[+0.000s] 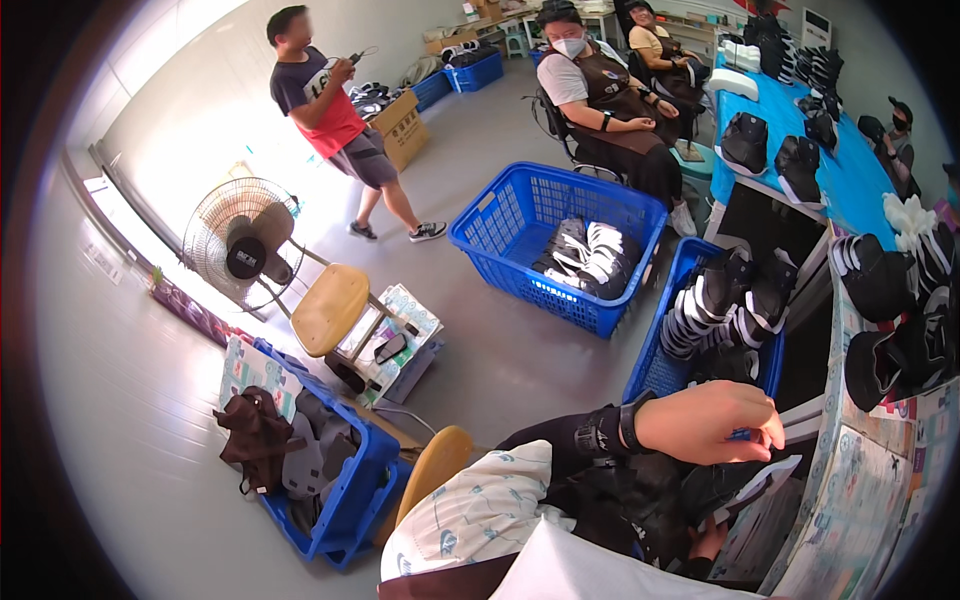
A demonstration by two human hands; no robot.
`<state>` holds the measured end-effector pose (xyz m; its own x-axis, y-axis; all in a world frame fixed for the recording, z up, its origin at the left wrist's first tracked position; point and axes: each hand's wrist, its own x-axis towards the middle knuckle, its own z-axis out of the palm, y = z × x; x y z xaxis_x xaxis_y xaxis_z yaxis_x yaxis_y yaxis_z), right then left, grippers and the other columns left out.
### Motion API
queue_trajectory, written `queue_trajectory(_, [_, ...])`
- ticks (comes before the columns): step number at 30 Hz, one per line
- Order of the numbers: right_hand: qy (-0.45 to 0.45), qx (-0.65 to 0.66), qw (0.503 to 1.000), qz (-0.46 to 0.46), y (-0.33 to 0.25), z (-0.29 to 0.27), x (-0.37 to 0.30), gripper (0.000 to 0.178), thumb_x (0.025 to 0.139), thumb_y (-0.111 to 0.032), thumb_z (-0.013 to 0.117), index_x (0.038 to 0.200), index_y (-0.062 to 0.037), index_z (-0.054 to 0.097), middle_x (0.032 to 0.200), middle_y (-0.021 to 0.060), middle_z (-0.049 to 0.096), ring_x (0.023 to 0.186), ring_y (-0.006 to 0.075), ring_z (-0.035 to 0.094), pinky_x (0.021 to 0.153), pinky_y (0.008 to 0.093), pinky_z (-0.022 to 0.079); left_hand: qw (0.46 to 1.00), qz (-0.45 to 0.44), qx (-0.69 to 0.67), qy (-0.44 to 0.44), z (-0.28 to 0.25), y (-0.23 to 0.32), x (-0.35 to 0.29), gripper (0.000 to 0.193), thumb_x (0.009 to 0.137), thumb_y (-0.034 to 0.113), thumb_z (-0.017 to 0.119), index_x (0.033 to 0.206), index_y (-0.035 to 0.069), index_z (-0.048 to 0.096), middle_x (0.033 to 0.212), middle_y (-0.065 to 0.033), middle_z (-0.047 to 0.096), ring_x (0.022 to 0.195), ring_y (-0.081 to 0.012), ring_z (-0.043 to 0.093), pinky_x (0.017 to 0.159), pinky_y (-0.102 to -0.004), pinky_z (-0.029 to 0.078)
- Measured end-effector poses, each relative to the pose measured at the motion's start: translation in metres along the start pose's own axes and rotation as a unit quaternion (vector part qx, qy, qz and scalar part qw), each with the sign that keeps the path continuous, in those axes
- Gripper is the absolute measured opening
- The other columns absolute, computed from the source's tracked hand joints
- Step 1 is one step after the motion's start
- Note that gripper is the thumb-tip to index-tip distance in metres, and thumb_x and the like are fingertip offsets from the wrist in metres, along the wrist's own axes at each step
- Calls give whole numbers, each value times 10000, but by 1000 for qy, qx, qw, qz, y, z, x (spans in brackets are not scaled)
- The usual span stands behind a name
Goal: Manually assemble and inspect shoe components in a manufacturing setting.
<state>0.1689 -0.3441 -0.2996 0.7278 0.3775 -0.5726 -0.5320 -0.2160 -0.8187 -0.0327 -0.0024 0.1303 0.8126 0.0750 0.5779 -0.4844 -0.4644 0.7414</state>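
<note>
Left hand (712, 420) rests atop black caps (640, 500) in the lap.

We see the wearer's left hand (712, 420) bare, 1 black band and a black strapped device around the wrist above it, a black sleeve behind, and a white patterned cloth over the lap; the other hand (708, 541) barely shows.
</note>
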Motion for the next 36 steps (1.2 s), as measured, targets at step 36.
queue_trajectory(36, [-3, -22, 1000, -6, -12, 6, -20, 567, 997, -223, 704, 1527, -99, 547, 1418, 75, 659, 1211, 297, 659, 702, 433, 618, 999, -39, -14, 4, -3, -14, -10, 200, 960, 84, 802, 1150, 58, 745, 985, -73, 726, 905, -246, 724, 795, -363, 563])
